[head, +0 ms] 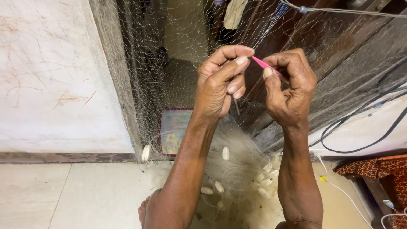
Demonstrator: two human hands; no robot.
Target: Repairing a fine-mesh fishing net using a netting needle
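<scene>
A fine, pale fishing net (140,72) hangs in front of me and falls into a heap on the floor. My left hand (220,82) is raised at the middle of the view, with thumb and fingers pinched on strands of the net. Just to its right my right hand (290,91) grips a thin pink netting needle (263,64). The needle's tip points at my left fingertips. Several white oval floats (225,153) are tied into the bunched net below my forearms.
A scratched white wall (51,76) stands at the left and a dark wooden doorway (330,38) behind the net. Black cables (360,127) trail at the right, above a patterned orange cloth (377,167). A small mat (174,131) lies past the doorway. My bare foot (144,210) rests on the tiled floor (63,195).
</scene>
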